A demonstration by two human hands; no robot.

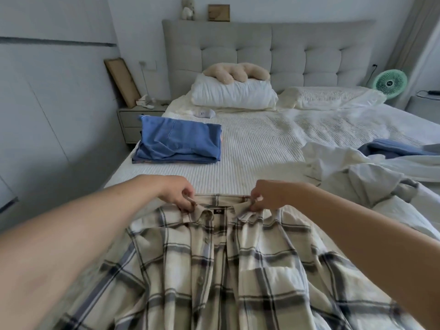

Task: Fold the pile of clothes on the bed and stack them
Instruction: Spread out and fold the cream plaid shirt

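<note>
Plaid shirt (pixel 226 270), soft checked cloth, lower centre: your left hand (pixel 177 195) and right hand (pixel 266 196) pinch its collar, fingers curled. Folded blue stack (pixel 178 142), rectangular, centre left.

Small dark neck label (pixel 219 211) showing inside collar of plaid shirt (pixel 214 270), bearing pale marks too small and blurred for reading. Fan (pixel 390 83) hub carrying round badge, print not legible. No other text showing anywhere on bed.

plaid shirt (pixel 238 270) spread front-up, folded blue clothes (pixel 178 141) stacked behind
</note>
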